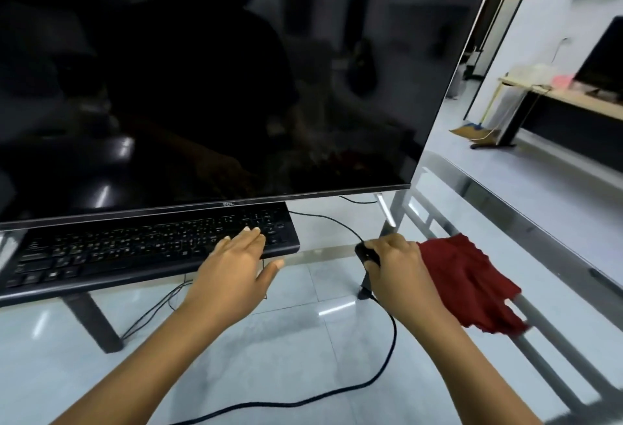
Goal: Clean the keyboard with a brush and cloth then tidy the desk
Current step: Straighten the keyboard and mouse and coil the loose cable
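A black keyboard (135,252) lies on the glass desk (303,357), partly under the screen's lower edge. My left hand (232,266) rests flat on the keyboard's right end, fingers spread over the number keys, holding nothing. My right hand (401,269) is closed over a black mouse (365,252) to the right of the keyboard. A dark red cloth (472,286) lies on the glass just right of that hand, touching it. No brush is in view.
A large dark screen (219,70) stands over the desk on grey legs (91,320). Thin cables run from keyboard and mouse across the glass, and a thick black cable (377,377) loops toward me. Beyond the right edge stand a wooden table and a broom.
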{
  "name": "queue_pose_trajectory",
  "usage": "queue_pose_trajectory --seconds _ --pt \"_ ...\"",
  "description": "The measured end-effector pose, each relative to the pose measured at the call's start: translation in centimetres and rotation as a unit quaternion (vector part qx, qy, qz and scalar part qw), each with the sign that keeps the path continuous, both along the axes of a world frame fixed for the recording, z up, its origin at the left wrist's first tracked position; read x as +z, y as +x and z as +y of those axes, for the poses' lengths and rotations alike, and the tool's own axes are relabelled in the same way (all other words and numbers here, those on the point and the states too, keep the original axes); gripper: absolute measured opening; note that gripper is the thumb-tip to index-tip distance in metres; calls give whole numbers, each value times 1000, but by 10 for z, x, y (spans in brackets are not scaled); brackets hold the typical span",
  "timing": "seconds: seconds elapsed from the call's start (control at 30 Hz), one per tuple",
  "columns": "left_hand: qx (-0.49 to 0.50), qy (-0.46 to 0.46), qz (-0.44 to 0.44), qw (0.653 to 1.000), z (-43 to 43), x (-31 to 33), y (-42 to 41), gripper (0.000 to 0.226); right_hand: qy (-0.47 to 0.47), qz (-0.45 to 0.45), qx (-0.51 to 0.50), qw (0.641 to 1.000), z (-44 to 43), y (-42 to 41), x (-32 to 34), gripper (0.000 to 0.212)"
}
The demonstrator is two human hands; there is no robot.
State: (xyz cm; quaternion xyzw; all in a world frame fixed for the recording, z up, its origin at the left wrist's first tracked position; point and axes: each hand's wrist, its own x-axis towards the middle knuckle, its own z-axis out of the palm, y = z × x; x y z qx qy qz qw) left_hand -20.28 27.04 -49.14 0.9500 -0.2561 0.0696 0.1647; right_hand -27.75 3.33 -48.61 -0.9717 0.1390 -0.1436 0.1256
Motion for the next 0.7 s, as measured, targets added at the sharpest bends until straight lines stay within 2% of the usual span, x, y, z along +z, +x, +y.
queue_pose_trajectory --seconds 0.13,0.3,0.7 --pt "5 -6 -15 1000 3 -4 1 64 -4 -21 20 1000 -4 38 -5 29" --pt "4 23 -16 1000 12 -9 10 91 -3 -16 -13 1000 -14 74 -3 31" --pt "-12 16 -12 1000 19 -12 13 88 -15 -18 -29 999 -20 90 -3 33"
